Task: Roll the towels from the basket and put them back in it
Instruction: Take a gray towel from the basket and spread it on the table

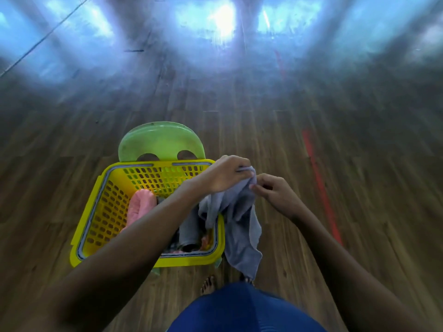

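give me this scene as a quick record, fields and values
floor: wooden floor
basket: yellow basket, sitting on a green chair
in basket: pink towel and grey towel, both look rolled
held item: grey-blue towel, unrolled, hanging over the basket's right rim
left hand: grips the towel's top
right hand: pinches the towel's top edge
stage: held towel not yet rolled

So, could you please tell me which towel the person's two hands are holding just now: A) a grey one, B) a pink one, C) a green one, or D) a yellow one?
A: the left hand and right hand both pinch the top of the grey towel, which hangs unrolled, while the pink towel lies in the basket.
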